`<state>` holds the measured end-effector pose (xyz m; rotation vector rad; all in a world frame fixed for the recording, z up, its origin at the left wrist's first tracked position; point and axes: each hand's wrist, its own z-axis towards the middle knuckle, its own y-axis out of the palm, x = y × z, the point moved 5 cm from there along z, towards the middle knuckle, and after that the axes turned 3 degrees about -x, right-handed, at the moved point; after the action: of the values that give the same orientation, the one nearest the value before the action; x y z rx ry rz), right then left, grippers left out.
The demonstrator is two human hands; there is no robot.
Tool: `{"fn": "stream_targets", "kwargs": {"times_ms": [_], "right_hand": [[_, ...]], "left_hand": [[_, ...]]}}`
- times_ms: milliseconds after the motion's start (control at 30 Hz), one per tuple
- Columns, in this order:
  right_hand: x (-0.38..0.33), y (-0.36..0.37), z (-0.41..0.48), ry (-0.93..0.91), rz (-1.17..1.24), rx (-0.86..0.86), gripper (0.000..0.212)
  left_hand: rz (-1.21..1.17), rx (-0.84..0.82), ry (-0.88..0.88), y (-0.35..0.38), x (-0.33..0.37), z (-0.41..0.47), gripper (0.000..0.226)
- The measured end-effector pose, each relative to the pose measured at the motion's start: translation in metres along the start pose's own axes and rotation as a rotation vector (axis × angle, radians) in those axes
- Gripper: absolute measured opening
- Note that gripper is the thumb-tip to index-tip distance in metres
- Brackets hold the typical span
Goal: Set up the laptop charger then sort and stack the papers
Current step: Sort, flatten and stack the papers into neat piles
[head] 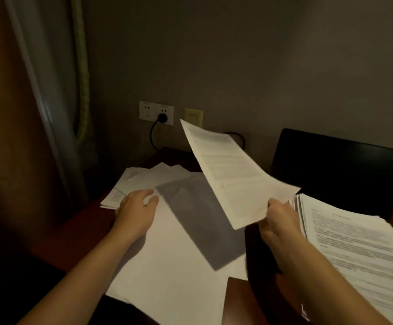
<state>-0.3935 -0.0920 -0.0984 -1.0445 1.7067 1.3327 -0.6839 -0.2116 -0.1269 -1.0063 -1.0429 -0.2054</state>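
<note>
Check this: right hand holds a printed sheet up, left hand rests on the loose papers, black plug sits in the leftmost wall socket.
Wrong socket. The head view shows the black plug in the second white socket, beside the yellow plate; the leftmost socket is free. The rest holds.

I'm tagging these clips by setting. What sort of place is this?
Probably a work corner in a hotel room or bedroom: a dark wooden desk against a wall with power sockets, one holding a black plug; an open laptop; loose papers spread out, one sheet held up by the right hand.
</note>
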Motion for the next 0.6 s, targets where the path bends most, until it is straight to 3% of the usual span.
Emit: {"fn": "stream_targets", "kwargs": {"times_ms": [67, 167, 267, 400, 467, 600], "right_hand": [[0.016, -0.015, -0.029, 0.049, -0.039, -0.002, 0.033], [0.035, -0.027, -0.077, 0.155, -0.025, -0.088, 0.031], [0.049, -0.029, -0.119, 0.339, 0.012, -0.18, 0.035], [0.058, -0.035, -0.145, 0.496, -0.118, -0.409, 0.023], [0.054, -0.043, -0.143, 0.433, -0.18, -0.44, 0.022], [0.039, -0.059, -0.127, 0.271, -0.204, -0.347, 0.036]], "left_hand": [[-0.117, 0.047, 0.1, -0.003, 0.012, -0.016, 0.039], [-0.096, -0.108, 0.206, 0.009, 0.032, -0.047, 0.047], [0.158, -0.292, 0.227, 0.025, 0.038, -0.068, 0.054], [0.555, -0.492, 0.258, 0.042, 0.02, -0.078, 0.059], [0.65, -0.543, 0.259, 0.043, 0.009, -0.08, 0.061], [0.606, -0.562, 0.285, 0.034, 0.004, -0.077, 0.06]]}}
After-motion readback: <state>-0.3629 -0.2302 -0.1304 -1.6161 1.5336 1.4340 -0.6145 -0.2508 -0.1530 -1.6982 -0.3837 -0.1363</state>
